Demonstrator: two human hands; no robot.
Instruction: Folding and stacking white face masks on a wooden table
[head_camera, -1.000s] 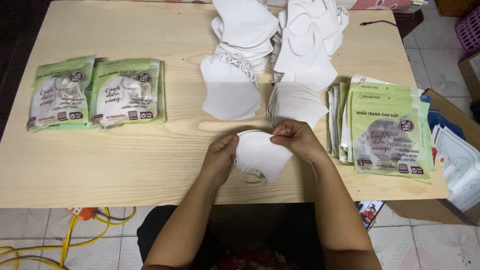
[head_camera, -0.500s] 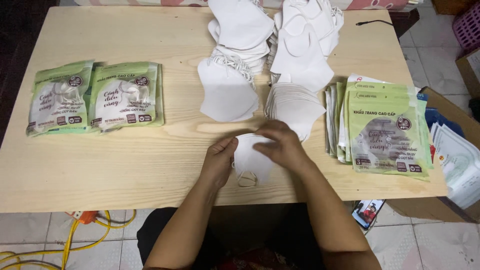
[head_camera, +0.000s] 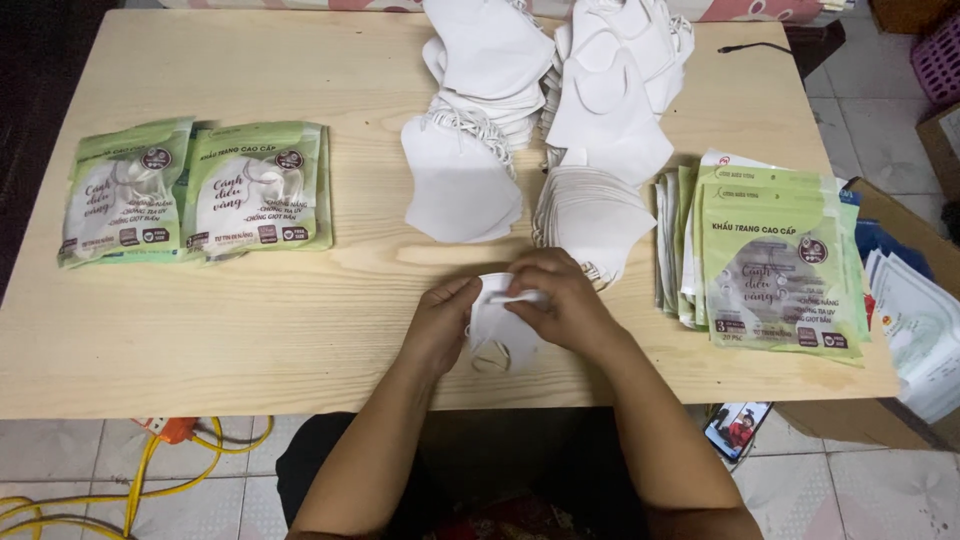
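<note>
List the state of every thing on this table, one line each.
White mask: folded, flat on table, pinched by both hands.
Left hand: grip on mask.
Right hand: grip on mask.
Loose mask piles: unpacked, heaped.
Two green packets: filled, lying flat.
Pouch stack: empty, fanned.

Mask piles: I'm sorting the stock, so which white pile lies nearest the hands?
The fanned pile of masks just above the right hand, beside the green packets. The other white piles lie farther up the table.

Matt white cloth mask (head_camera: 500, 325), pale grainy wood table (head_camera: 300, 320).
</note>
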